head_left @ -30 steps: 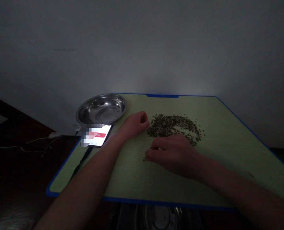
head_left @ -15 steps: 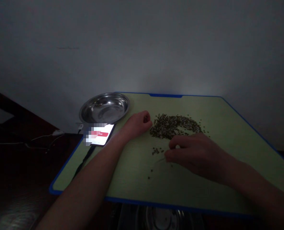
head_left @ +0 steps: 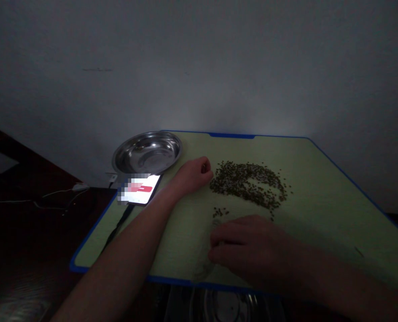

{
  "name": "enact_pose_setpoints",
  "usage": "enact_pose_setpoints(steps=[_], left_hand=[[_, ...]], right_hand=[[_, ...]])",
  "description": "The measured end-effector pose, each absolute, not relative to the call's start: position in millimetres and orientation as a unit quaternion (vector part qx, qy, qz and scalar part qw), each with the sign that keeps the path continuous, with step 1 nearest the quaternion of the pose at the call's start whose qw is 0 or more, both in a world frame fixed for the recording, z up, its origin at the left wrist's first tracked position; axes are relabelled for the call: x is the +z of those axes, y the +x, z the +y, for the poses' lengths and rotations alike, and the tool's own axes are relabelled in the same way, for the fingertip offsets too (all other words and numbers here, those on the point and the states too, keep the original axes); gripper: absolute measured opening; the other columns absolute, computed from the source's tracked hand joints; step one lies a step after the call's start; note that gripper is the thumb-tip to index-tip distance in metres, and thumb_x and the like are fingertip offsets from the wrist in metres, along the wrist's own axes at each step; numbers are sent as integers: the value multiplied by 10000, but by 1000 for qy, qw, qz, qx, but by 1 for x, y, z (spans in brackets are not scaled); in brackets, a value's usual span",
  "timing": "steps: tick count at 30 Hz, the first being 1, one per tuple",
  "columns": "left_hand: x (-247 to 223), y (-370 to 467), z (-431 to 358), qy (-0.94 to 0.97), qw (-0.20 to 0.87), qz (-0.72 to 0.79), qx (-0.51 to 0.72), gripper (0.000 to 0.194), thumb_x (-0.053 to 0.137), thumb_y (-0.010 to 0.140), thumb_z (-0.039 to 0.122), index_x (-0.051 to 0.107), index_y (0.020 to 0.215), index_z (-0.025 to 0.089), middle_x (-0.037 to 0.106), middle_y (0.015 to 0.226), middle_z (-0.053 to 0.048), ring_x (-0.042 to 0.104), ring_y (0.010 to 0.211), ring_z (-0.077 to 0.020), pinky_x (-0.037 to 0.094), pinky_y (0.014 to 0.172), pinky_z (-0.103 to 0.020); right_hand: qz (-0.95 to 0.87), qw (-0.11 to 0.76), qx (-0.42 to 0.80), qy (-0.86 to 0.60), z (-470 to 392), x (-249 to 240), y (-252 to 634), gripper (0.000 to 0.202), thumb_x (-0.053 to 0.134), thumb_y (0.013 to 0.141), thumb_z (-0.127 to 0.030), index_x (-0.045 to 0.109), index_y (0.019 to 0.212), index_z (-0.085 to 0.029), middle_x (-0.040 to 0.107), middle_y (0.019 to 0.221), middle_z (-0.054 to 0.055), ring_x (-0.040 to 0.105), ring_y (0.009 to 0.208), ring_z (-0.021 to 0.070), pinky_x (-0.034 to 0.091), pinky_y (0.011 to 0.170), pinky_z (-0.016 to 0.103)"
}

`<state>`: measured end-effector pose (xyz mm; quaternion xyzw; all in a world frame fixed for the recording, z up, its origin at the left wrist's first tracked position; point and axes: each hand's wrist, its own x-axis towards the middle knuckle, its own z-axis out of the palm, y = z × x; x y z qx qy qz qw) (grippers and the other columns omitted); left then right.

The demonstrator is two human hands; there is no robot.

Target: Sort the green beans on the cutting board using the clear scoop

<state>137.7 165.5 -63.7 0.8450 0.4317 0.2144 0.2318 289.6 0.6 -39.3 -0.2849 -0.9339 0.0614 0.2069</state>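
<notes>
My left hand rests on the table at the left edge of a spread of small dark seeds or beans. Its fingers are curled round, and what lies inside them is hidden. Nearer the front edge, my right hand has thumb and fingers pinched together. A faint, see-through smear beside the fingertips may be a thin clear object, too blurred to name. A few loose seeds lie just beyond my right hand, apart from the main spread.
A shiny metal bowl stands at the table's back left. Before it lies a lit phone with a dark strap or cable. The pale green tabletop has a blue edge. Another metal vessel shows below the front edge.
My right hand has moved toward me and slightly left, off the near side of the spread, uncovering more seeds. My left hand has stayed in place, still curled.
</notes>
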Motion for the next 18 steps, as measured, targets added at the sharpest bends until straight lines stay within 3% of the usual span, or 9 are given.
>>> enact_pose_setpoints(steps=[7,12,18], left_hand=[[-62,138,164,840,243,436,215,53,546,757,210,521,716,187,574,674,7,463,589,-115,333,568,-269],[-66,137,166,843,242,427,221,53,541,760,227,523,728,189,576,678,8,477,599,-122,327,560,-271],[-66,137,166,840,241,434,217,57,541,762,227,521,723,191,574,671,9,474,597,-121,331,567,-272]], right_hand=[[-945,128,106,-284,-1,-45,296,99,567,880,-134,629,843,-202,671,909,12,527,675,125,308,565,283],[-919,106,169,-341,-2,-32,310,194,545,804,-28,635,798,-199,629,806,-16,483,611,103,262,515,258],[-882,51,250,-397,-4,-13,321,248,529,775,37,633,749,-186,624,823,-24,512,642,91,305,530,222]])
